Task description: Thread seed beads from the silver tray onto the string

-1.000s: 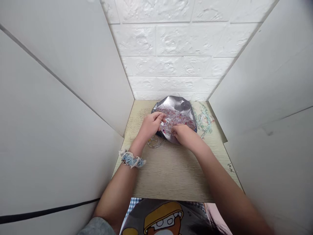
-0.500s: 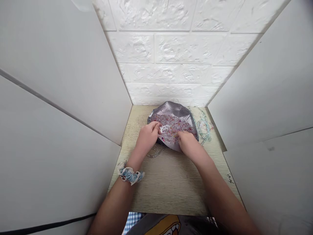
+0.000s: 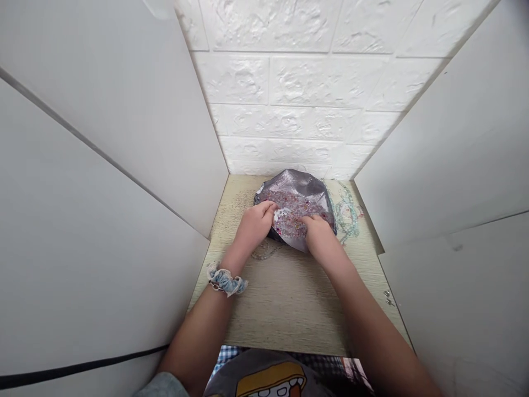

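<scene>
A round pouch with a shiny silvery lining (image 3: 303, 182) lies opened out near the wall, holding many small pink and clear beads (image 3: 289, 223). Over its left edge is my left hand (image 3: 261, 218), fingers pinched together; anything between the fingertips is too small to name. My right hand (image 3: 317, 229) reaches in from the lower right, its index finger pointing into the beads, the other fingers curled under and partly hidden. A blue and white scrunchie (image 3: 226, 281) circles my left wrist.
Strands of pale green beads (image 3: 347, 215) lie right of the pouch. A clear bead strand (image 3: 264, 251) sits below its left edge. Small metal bits (image 3: 389, 298) rest near the wooden surface's right edge. White panels (image 3: 103, 165) close in both sides, with a white brick-pattern wall (image 3: 306, 82) behind.
The view has shifted slightly. My left hand's fingers look closer together, and my right index finger is now more extended over the beads. The pouch stays in place.
</scene>
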Tool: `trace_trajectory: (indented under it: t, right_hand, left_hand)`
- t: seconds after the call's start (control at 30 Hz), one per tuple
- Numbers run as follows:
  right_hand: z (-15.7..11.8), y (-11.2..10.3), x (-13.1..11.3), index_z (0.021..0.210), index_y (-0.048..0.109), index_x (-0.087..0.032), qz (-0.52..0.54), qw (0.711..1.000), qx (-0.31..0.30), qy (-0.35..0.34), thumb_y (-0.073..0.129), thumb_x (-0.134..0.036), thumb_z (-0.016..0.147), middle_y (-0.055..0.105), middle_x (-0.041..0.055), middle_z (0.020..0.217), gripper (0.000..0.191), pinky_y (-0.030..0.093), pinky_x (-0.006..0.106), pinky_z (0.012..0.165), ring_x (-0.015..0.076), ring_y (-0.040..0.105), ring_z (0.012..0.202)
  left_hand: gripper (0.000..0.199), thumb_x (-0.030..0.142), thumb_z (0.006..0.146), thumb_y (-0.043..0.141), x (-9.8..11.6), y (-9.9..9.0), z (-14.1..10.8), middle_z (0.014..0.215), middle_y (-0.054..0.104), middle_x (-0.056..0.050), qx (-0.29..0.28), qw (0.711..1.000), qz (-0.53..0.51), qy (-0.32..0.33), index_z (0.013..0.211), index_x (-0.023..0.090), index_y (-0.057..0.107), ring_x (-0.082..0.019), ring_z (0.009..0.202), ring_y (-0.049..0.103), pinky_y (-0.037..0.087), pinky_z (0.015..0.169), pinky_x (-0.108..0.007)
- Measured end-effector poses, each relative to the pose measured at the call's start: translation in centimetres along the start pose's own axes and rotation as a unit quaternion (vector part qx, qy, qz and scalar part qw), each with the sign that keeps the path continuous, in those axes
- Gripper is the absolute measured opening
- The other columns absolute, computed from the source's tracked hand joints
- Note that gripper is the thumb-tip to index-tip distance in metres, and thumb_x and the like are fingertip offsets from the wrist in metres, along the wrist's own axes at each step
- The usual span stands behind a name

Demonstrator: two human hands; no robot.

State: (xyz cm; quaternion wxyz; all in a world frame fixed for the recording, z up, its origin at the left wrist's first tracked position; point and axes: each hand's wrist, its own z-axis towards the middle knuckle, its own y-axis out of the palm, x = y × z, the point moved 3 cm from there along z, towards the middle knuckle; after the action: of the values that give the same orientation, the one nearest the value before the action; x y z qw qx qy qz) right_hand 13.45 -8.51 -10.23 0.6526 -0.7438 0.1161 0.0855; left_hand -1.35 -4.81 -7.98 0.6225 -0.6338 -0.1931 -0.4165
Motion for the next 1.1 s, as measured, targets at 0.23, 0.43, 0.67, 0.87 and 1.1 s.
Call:
trace_trajectory:
  t: [0.23, 0.43, 0.67, 0.87, 1.1]
  right_hand:
    - [-0.11, 0.13, -0.15, 0.101, 0.054, -0.016, -0.001, 1.0, -0.015, 0.01, 0.036, 0.0, 0.071, 0.05, 0.009, 0.088, 0.039, 0.034, 0.021, 0.071, 0.0123, 0.051, 0.072]
    - [-0.34, -0.25, 0.06, 0.091, 0.061, -0.015, 0.013, 1.0, -0.018, 0.0, 0.039, -0.005, 0.069, 0.049, 0.0076, 0.082, 0.032, 0.034, 0.021, 0.068, 0.0109, 0.048, 0.066]
    - [-0.31, -0.16, -0.17, 0.094, 0.059, -0.017, 0.006, 0.999, -0.021, -0.034, 0.038, -0.008, 0.073, 0.049, 0.0072, 0.084, 0.032, 0.034, 0.02, 0.067, 0.0112, 0.047, 0.068]
    - [-0.21, 0.21, -0.12, 0.089, 0.061, -0.016, 0.013, 0.999, -0.026, -0.039, 0.04, -0.009, 0.072, 0.048, 0.0066, 0.081, 0.028, 0.033, 0.021, 0.066, 0.0104, 0.046, 0.064]
    - [-0.37, 0.15, -0.39, 0.084, 0.062, -0.016, 0.002, 0.998, -0.02, -0.053, 0.037, -0.017, 0.08, 0.05, 0.0073, 0.082, 0.025, 0.034, 0.021, 0.068, 0.0117, 0.049, 0.07]
  left_hand:
    - [0.032, 0.033, 0.082, 0.03, -0.38, 0.28, 0.08, 0.066, 0.059, 0.001, -0.045, 0.998, -0.033, -0.011, 0.094, 0.02, 0.056, -0.01, 0.05, 0.048, 0.038, 0.056, -0.022]
    - [0.029, 0.031, 0.081, 0.032, -0.46, 0.34, 0.04, 0.078, 0.062, 0.001, -0.073, 0.995, -0.064, -0.037, 0.104, 0.021, 0.047, -0.006, 0.041, 0.044, 0.038, 0.051, -0.022]
    - [0.016, 0.031, 0.078, 0.038, -0.43, 0.36, -0.02, 0.082, 0.064, 0.0, -0.059, 0.99, -0.112, -0.065, 0.088, 0.019, 0.043, -0.006, 0.039, 0.047, 0.039, 0.049, -0.022]
    - [0.016, 0.033, 0.078, 0.039, -0.63, 0.25, 0.22, 0.081, 0.064, -0.001, -0.032, 0.989, -0.132, -0.065, 0.078, 0.018, 0.044, -0.005, 0.039, 0.048, 0.039, 0.047, -0.021]
    - [0.017, 0.033, 0.076, 0.041, 0.15, 0.29, 0.11, 0.074, 0.06, 0.0, -0.031, 0.986, -0.154, -0.05, 0.076, 0.016, 0.046, -0.004, 0.04, 0.046, 0.038, 0.047, -0.02]
